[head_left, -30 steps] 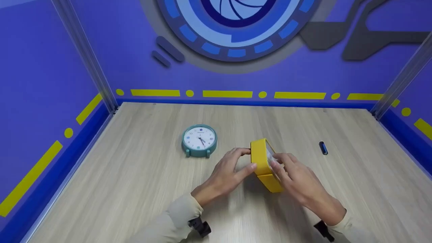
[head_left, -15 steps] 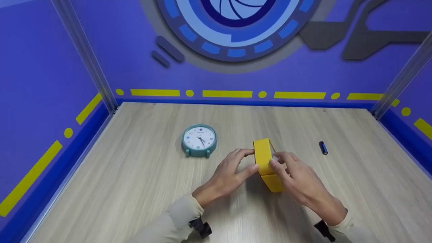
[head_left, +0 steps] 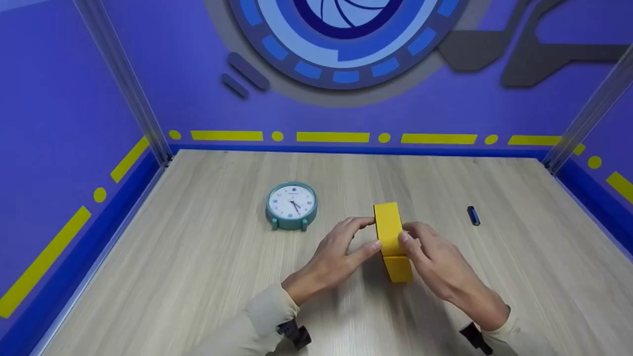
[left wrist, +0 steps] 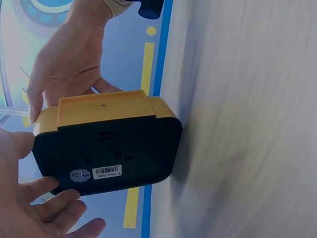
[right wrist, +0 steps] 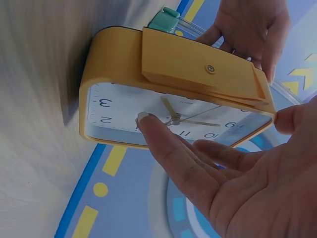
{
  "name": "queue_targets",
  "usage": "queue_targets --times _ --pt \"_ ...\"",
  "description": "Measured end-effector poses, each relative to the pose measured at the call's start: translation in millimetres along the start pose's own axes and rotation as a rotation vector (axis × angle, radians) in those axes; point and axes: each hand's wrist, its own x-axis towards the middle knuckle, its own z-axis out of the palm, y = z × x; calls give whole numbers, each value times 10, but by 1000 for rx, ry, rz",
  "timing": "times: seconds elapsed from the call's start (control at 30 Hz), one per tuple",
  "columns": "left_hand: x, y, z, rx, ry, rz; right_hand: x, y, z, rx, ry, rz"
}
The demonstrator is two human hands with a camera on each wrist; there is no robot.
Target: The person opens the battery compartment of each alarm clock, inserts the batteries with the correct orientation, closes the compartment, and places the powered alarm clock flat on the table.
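Observation:
A yellow rectangular table clock (head_left: pixel 388 230) stands on end between both hands, its narrow side toward me. Its black back (left wrist: pixel 109 153), with a barcode label, faces left. The white dial (right wrist: pixel 185 111) with numerals and hands faces right. My left hand (head_left: pixel 334 254) has its thumb at the clock's near edge and its fingers against the black back. With the thumb on the yellow casing, my right hand (head_left: pixel 445 267) lays its fingers over the dial. In the head view the dial is hidden.
A round teal alarm clock (head_left: pixel 292 205) lies face up left of the hands. A small dark blue and black object (head_left: pixel 473 215) lies to the right. Blue printed panels (head_left: pixel 346 113) enclose the wood-look table (head_left: pixel 222 198) at the back and sides.
The yellow clock has turned between the hands, so its dial has swung out of sight to the right and its narrow yellow side faces me. Both hands have barely shifted.

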Motion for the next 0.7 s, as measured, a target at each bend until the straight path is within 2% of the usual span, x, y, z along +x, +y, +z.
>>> queue_targets --times 0.13,0.23,0.4,0.57,0.7 --pt "0 16 5 7 -36 3 10 20 -32 58 4 9" --pt "-1 21 6 9 -78 -6 34 32 -55 118 -18 55" --pt "6 0 9 16 -129 22 65 56 -64 208 -54 130" --pt "15 -54 34 24 -141 42 55 75 -49 278 -51 133" --pt "14 -109 62 10 -129 26 53 79 -48 309 -50 141"
